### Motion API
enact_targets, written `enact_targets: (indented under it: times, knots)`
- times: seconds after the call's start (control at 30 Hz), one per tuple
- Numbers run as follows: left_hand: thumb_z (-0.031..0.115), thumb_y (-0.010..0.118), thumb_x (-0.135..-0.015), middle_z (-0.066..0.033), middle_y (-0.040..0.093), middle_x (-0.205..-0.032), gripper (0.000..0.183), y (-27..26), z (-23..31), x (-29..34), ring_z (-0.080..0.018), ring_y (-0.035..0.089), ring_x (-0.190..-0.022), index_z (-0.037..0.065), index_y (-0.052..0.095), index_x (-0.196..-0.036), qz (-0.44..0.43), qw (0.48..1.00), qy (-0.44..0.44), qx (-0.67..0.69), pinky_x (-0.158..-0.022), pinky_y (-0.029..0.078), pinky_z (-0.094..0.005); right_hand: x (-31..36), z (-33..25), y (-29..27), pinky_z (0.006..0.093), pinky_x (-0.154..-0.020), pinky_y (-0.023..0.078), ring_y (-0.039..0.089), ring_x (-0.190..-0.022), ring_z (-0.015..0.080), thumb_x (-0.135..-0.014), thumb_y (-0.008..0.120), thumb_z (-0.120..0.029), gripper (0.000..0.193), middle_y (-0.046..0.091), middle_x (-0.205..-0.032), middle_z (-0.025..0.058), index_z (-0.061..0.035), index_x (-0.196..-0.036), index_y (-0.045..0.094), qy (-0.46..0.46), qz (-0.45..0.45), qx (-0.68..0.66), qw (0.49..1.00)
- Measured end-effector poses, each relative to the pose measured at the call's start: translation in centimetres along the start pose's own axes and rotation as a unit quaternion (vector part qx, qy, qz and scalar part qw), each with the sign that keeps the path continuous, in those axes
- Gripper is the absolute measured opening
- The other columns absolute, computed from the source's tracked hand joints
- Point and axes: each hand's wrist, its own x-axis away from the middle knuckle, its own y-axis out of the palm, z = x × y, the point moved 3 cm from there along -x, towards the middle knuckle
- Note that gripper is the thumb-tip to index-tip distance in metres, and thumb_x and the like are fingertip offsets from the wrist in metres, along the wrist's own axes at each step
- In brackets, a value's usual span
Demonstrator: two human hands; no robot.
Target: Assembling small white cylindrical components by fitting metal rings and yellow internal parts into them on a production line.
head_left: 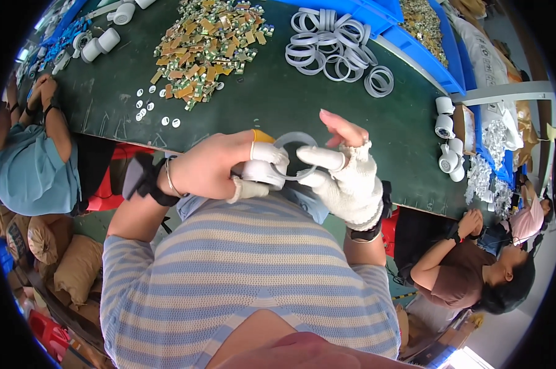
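My left hand, with white finger covers on some fingers, is closed around a white round plastic housing near the table's front edge. In my right hand, which wears a white knit glove with bare fingertips, a translucent grey ring is pinched between thumb and index finger. The ring stands tilted right beside the housing; whether they touch I cannot tell. The other fingers of my right hand are raised. A yellow patch shows behind my left index finger.
On the green table are a heap of small circuit boards, white discs and a pile of grey rings. Blue bins line the back right. White housings stand at right. Co-workers sit on both sides.
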Motion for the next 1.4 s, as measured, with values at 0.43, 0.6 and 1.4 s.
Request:
enact_targets:
  times: [0.43, 0.6, 1.4]
  knots:
    - [0.05, 0.086, -0.083, -0.011, 0.041, -0.155, 0.119, 2.2, -0.9, -0.4, -0.0254, 0.059, -0.13, 0.016, 0.009, -0.168, 0.162, 0.81, -0.13, 0.548, -0.109, 0.054, -0.046, 0.6, 0.6, 2.1, 0.0333, -0.085, 0.052, 0.065, -0.089, 0.0169, -0.101, 0.067, -0.023, 0.045, 0.071, -0.103, 0.007, 0.0008, -0.139, 0.062, 0.179, -0.095, -0.25, 0.947]
    - [0.036, 0.089, -0.084, -0.0104, 0.039, -0.157, 0.118, 2.5, -1.3, 0.0, -0.0257, 0.055, -0.136, 0.016, 0.008, -0.168, 0.138, 0.793, -0.127, 0.58, -0.11, 0.053, -0.0465, 0.1, 0.1, 1.4, 0.0342, -0.083, 0.052, 0.067, -0.086, 0.0209, -0.097, 0.07, -0.024, 0.04, 0.072, -0.098, 0.007, -0.0064, -0.133, 0.069, 0.184, -0.123, -0.194, 0.956]
    - [-0.006, 0.081, -0.086, -0.0046, 0.057, -0.144, 0.093, 3.4, -1.8, -0.1, -0.0174, 0.058, -0.13, 0.014, 0.034, -0.163, 0.214, 0.893, -0.095, 0.384, -0.108, 0.05, -0.0348, 0.9, 1.8, 2.9, 0.0372, -0.084, 0.055, 0.068, -0.096, 0.0272, -0.089, 0.082, -0.026, 0.046, 0.066, -0.118, 0.017, -0.0038, -0.126, 0.066, 0.222, 0.002, -0.149, 0.964]
